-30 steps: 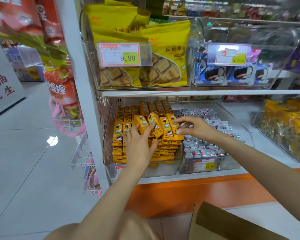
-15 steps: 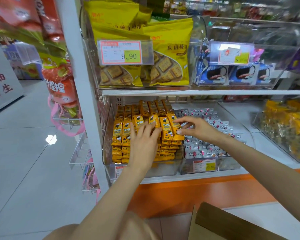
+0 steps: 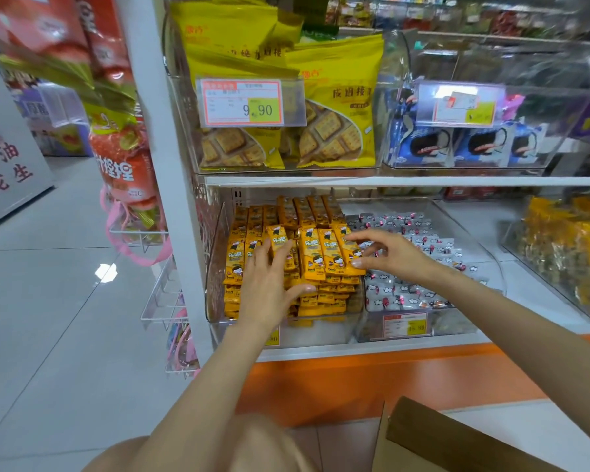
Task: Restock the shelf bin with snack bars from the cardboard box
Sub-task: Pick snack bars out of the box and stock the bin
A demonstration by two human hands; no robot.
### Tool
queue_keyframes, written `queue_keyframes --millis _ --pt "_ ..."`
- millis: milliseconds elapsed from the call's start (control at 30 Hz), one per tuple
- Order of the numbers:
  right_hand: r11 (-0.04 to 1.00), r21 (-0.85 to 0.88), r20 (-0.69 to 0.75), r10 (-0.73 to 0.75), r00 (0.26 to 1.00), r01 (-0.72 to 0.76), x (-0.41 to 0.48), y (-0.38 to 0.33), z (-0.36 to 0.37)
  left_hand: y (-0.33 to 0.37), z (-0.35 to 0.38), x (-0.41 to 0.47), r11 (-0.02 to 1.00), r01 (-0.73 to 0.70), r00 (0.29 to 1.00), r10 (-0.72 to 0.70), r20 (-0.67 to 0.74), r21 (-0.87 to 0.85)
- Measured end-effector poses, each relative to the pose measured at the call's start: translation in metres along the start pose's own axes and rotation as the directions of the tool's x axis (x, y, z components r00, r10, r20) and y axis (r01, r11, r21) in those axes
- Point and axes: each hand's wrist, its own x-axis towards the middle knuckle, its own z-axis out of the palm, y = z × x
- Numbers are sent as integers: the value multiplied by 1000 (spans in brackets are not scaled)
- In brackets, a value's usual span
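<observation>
A clear shelf bin (image 3: pixel 215 267) on the lower shelf holds stacked orange snack bars (image 3: pixel 312 253). My left hand (image 3: pixel 269 287) lies over the front left of the stack with straight fingers, its fingertips against one bar (image 3: pixel 277 238) that stands tilted. My right hand (image 3: pixel 385 253) reaches in from the right, its index fingertip and thumb tip touching the right edge of the top row of bars. Neither hand lifts a bar. A corner of the open cardboard box (image 3: pixel 457 444) shows at the bottom right; its contents are out of view.
A second clear bin (image 3: pixel 484 267) of grey wrapped snacks adjoins on the right. Above are bins of yellow cracker bags (image 3: pixel 334 107) and blue cookie packs (image 3: pixel 457 144). Red snack bags (image 3: pixel 123 165) and wire hooks hang left of the white shelf post (image 3: pixel 157 165). Tiled floor lies to the left.
The loose bars on top of the stack have been pushed together into a flatter row. My left hand shifted slightly over them; my right hand stayed almost still at the row's right edge.
</observation>
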Motion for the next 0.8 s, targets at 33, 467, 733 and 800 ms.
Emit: queue_keyframes --millis 33,467,733,800 --pt "1000 -5 -2 -2 1000 2 0 0 0 -1 0 -2 1000 -2 1000 2 -7 -26" --pt "1000 -4 -1 4 1000 -4 -2 2 2 10 0 0 978 -28 999 36 34 -205" --pt "1000 13 -273 2 962 2 -54 -3 -4 22 -16 -16 961 -274 940 262 -220 -26" --pt "1000 11 -298 -13 954 17 -88 2 -5 39 -13 -34 926 -314 948 293 -123 -209"
